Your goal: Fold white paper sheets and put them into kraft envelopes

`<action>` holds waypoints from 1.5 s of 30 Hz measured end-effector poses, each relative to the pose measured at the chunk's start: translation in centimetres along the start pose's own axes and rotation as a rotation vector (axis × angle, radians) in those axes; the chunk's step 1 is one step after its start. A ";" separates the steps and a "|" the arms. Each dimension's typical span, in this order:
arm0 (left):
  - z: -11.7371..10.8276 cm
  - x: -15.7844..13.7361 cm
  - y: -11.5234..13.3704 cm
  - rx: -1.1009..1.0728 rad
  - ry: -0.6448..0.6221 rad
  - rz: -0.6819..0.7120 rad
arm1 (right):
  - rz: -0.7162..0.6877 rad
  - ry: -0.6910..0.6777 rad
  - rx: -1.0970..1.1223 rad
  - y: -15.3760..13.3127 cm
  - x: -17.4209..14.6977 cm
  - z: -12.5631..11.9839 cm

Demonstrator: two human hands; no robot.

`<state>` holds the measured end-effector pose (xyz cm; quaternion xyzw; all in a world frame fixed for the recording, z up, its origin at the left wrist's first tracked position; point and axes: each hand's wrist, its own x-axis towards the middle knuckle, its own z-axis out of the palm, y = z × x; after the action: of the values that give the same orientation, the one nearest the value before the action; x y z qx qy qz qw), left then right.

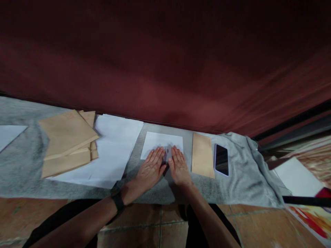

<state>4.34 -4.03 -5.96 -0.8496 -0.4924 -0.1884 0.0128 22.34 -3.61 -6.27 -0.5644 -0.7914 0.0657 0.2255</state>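
A white sheet of paper [161, 138], which looks folded, lies in front of me on the grey cloth. Flat on its near left part rests my left hand [152, 166], fingers stretched out and a dark band at the wrist. My right hand [179, 167] lies flat on the near right part, fingers together and straight, thumb towards the left hand. Neither hand grips anything. Fingers and palms hide the paper's near edge. Just right of my right hand lies a brown envelope [203, 155].
Left of the paper is a stack of large white sheets [116, 148], with several brown envelopes [68, 132] partly over it. A phone [221, 160] lies right of the single envelope. Grey cloth [243, 172] covers the narrow surface. A dark red upright panel [160, 93] borders its far side.
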 end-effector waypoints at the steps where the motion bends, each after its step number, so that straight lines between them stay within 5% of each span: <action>1: 0.1 0.0 0.2 -0.001 -0.016 0.029 | -0.034 -0.029 0.032 -0.5 0.0 0.0; 15: 0.4 -0.5 -0.2 0.030 -0.040 0.043 | -0.066 -0.016 -0.143 -0.2 -0.6 0.6; 45: 0.6 0.0 -3.6 0.094 -0.010 -0.203 | 0.009 0.116 -0.210 1.3 -1.3 0.9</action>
<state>1.48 -2.00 -7.16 -0.7947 -0.5843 -0.1614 0.0309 23.42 -4.20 -7.96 -0.5914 -0.7769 -0.0493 0.2103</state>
